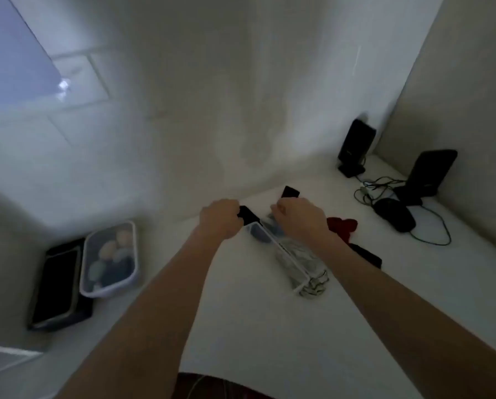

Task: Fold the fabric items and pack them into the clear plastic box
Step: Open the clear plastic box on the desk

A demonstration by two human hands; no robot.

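A clear plastic box [287,254] stands on the white table, with grey and blue folded fabric inside. My left hand [219,221] grips one end of a black fabric piece [248,216] at the box's far left corner. My right hand [300,216] holds the other end of that piece [290,192] above the box's far end. A red fabric item [341,226] lies just right of the box. Another dark fabric item [367,254] lies nearer to me, partly under my right forearm.
A lidded clear container [111,259] with rounded items sits at the left beside a black flat device [58,283]. Two black speakers [356,148] [431,174], tangled cables [384,185] and a black mouse [395,214] fill the far right corner. Walls close off the back and right.
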